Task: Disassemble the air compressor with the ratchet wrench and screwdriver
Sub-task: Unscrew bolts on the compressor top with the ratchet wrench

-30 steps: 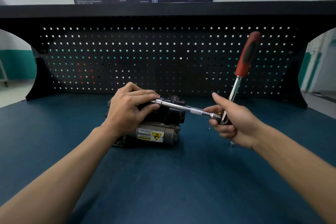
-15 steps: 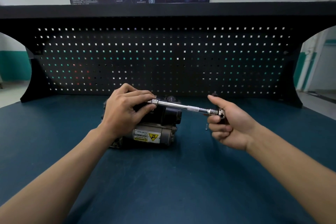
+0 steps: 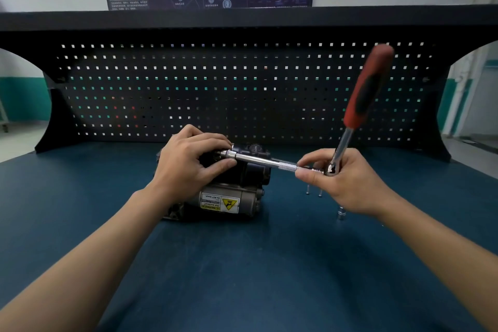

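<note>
Pinching the extension bar (image 3: 264,161) against the compressor (image 3: 229,194) with my left hand (image 3: 188,167) for alignment; right hand (image 3: 350,186) grips the wrench (image 3: 362,94) head.

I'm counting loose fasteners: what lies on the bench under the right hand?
Two small screws and, nearer, a silver socket stand on the blue bench below the right hand, which grips the ratchet wrench. Anything behind the palm and forearm is hidden.
</note>
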